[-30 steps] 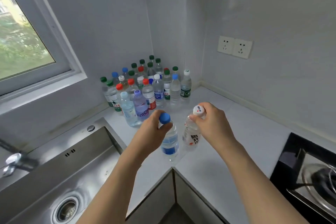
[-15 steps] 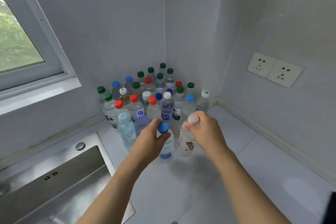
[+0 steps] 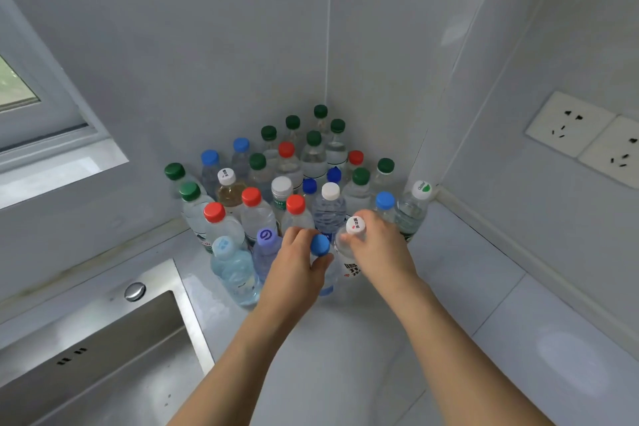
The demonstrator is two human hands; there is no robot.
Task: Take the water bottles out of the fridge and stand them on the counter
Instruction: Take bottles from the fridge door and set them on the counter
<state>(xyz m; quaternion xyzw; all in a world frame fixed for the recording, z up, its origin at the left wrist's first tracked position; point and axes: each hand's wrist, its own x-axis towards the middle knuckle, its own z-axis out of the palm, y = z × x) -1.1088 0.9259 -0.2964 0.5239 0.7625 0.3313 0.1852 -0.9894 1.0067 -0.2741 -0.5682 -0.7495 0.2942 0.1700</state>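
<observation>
Two bottles in the hands, both at the front edge of the cluster in the corner of the surface [image 3: 345, 356]. Left hand [image 3: 297, 270] wraps the neck of a blue-capped bottle [image 3: 320, 245], fingers closed round it just under the cap. Right hand [image 3: 378, 249] grips a white-capped bottle [image 3: 355, 225] near the top; cap has red and black print, label with dark characters shows below the hand. The two bottles are upright, just beside each other, almost touching. Cannot tell if their bases are down on the surface; the hands hide part of them.

Behind them a packed group of bottles [image 3: 294, 183] stands upright, filling the corner where the two walls meet. Caps are green, red, blue and white. Front left of the group: a pale blue-capped bottle [image 3: 223, 247] and a purple-capped bottle [image 3: 265, 237] with a white swirl mark, right beside the left hand. One bottle with amber liquid [image 3: 228, 195] sits in the left middle. At the right edge a bottle with a white and green cap [image 3: 422, 189] stands close to the wall.

Left of the bottles, a steel sink [image 3: 103, 356] is set into the surface, with a round chrome knob [image 3: 135, 290] on its rim. Window frame [image 3: 52, 135] upper left. Two white wall sockets [image 3: 587, 138] on the right wall, well apart from the bottles.
</observation>
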